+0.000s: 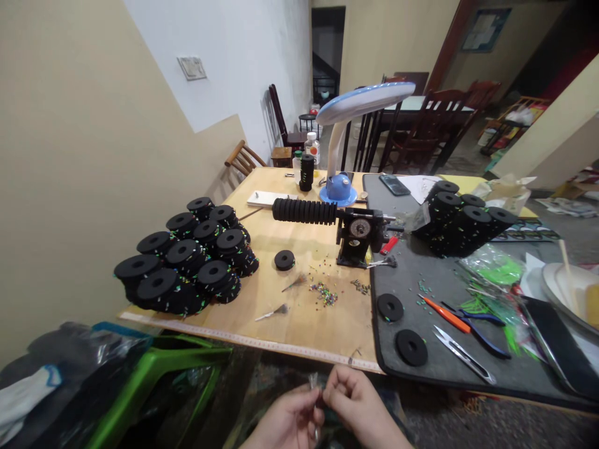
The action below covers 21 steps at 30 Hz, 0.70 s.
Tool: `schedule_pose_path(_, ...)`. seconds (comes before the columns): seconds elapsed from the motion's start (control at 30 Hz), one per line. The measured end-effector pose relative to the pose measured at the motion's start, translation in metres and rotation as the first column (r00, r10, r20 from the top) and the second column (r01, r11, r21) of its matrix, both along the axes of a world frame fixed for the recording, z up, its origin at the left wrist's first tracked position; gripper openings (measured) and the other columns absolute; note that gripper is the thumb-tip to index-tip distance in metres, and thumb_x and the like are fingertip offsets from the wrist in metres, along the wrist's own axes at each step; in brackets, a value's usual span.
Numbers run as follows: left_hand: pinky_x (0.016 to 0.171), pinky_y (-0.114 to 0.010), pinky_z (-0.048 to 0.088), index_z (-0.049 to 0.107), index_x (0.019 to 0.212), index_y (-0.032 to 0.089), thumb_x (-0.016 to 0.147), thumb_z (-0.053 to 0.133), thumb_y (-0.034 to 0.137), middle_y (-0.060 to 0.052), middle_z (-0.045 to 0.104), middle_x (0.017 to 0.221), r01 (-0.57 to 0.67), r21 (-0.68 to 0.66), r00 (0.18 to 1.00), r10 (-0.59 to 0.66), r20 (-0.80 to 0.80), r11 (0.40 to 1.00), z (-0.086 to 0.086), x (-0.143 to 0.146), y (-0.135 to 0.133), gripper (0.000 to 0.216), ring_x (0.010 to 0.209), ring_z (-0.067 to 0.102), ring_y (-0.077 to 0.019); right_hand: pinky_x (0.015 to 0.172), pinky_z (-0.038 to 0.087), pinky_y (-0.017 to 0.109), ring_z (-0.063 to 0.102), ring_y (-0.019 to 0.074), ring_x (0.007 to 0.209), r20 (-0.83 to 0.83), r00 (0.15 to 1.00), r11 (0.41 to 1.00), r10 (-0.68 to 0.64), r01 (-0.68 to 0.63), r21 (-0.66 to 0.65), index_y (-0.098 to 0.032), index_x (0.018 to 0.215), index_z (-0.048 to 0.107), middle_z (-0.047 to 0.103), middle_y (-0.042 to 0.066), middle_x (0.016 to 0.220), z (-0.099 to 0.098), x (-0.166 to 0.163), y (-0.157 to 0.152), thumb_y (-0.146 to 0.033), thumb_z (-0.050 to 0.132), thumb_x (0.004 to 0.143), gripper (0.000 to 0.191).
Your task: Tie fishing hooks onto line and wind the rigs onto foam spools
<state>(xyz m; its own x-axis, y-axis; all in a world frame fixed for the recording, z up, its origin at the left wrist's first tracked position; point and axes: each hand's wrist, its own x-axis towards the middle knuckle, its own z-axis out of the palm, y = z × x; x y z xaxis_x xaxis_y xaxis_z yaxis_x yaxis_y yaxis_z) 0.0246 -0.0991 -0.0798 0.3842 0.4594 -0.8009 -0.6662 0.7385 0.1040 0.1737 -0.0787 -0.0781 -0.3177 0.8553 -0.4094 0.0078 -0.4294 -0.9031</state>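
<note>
Just off the near edge of the worktop [262,293], the left hand [297,408] pinches a slim, pale bundle [313,379]; the right hand [353,399] is closed beside it, its grip too small to make out. Stacks of black discs [194,249] crowd the left edge. Beads [324,293] lie scattered mid-worktop, and a blue-and-white lamp [335,149] stands by the far edge.
</note>
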Motion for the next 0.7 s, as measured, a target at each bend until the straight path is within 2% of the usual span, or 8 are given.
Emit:
schedule_pose_path(0.17, 0.042, -0.014, 0.033, 0.066, 0.074, 0.013, 0.058, 0.089, 0.021, 0.004, 0.062, 0.055, 0.037, 0.176, 0.989, -0.011, -0.148, 0.984, -0.012, 0.001, -0.004, 0.03, 0.044, 0.056, -0.0058, 0.04, 0.018, 0.019, 0.026, 0.0055, 0.037, 0.011, 1.0, 1.0, 0.015, -0.015, -0.007, -0.022, 0.063, 0.046, 0.035, -0.012, 0.041, -0.001, 0.0, -0.001, -0.05, 0.066, 0.072, 0.036)
schedule_pose_path(0.27, 0.042, -0.017, 0.029, 0.066, 0.072, 0.014, 0.054, 0.091, 0.035, 0.004, 0.059, 0.055, 0.075, 0.321, 0.965, 0.012, -0.263, 0.944, -0.02, 0.002, -0.005, 0.038, 0.046, 0.053, -0.0065, 0.038, 0.02, 0.018, 0.03, 0.0052, 0.034, -0.005, 0.999, 0.999, 0.033, -0.033, -0.002, -0.021, 0.066, 0.047, 0.039, -0.012, 0.041, -0.003, -0.001, -0.001, -0.054, 0.063, 0.075, 0.038)
schedule_pose_path(0.37, 0.043, -0.018, 0.027, 0.067, 0.073, 0.013, 0.051, 0.089, 0.047, 0.003, 0.06, 0.059, 0.159, 0.409, 0.925, 0.009, -0.38, 0.899, -0.023, 0.002, -0.004, 0.047, 0.047, 0.051, -0.0071, 0.038, 0.021, 0.018, 0.032, 0.005, 0.034, -0.01, 0.999, 0.999, 0.039, -0.039, 0.016, -0.02, 0.069, 0.048, 0.045, -0.01, 0.043, -0.004, -0.001, -0.003, -0.056, 0.062, 0.077, 0.039)
schedule_pose_path(0.53, 0.046, -0.02, 0.031, 0.066, 0.073, 0.014, 0.058, 0.082, 0.056, 0.003, 0.058, 0.059, 0.328, 0.481, 0.855, -0.039, -0.518, 0.813, -0.011, 0.0, -0.003, 0.048, 0.051, 0.051, -0.0092, 0.037, 0.022, 0.018, 0.035, 0.0056, 0.033, -0.002, 0.999, 0.999, 0.033, -0.033, 0.016, -0.02, 0.071, 0.048, 0.051, -0.008, 0.044, -0.006, -0.002, -0.004, -0.06, 0.061, 0.076, 0.042)
schedule_pose_path(0.7, 0.048, -0.02, 0.035, 0.063, 0.07, 0.014, 0.064, 0.079, 0.057, 0.003, 0.056, 0.055, 0.386, 0.515, 0.803, -0.003, -0.597, 0.765, 0.005, 0.002, -0.001, 0.046, 0.05, 0.05, -0.0104, 0.035, 0.022, 0.017, 0.034, 0.0057, 0.03, 0.01, 1.0, 1.0, 0.005, -0.006, 0.018, -0.02, 0.072, 0.049, 0.044, -0.011, 0.039, -0.01, -0.004, -0.004, -0.059, 0.061, 0.076, 0.041)
